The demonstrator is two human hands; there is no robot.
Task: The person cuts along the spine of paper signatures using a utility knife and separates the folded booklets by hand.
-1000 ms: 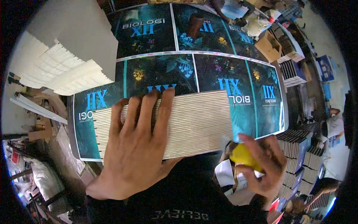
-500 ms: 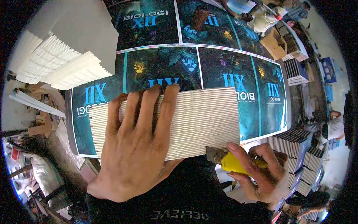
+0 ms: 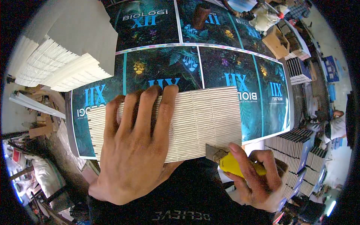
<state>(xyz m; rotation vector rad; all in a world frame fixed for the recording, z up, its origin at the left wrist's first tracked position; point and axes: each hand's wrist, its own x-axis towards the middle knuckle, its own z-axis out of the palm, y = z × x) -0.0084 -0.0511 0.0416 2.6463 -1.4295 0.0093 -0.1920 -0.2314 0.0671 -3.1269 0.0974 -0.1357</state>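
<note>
My left hand (image 3: 137, 140) lies across a thick stack of folded paper sections (image 3: 204, 116), its fingers bent over the far edge and its thumb on the near side. The ridged, cream folds face up. In my right hand (image 3: 258, 178) is a putty knife (image 3: 240, 165) with a yellow handle and a short, broad, stained metal blade. Its blade points left, at the near edge of the stack close to the right corner; whether it touches the paper I cannot tell. Under the stack lie dark blue-green printed cover sheets (image 3: 165, 63).
A tall pile of white paper blocks (image 3: 65, 67) stands at the far left. Piles of bound books (image 3: 288, 161) rise at the right, and an open cardboard box (image 3: 275, 43) sits at the far right. Another person (image 3: 336, 125) shows at the right rim.
The stack and my left hand have shifted very slightly left. My right hand and the putty knife have dipped a little, with the blade still near the edge.
</note>
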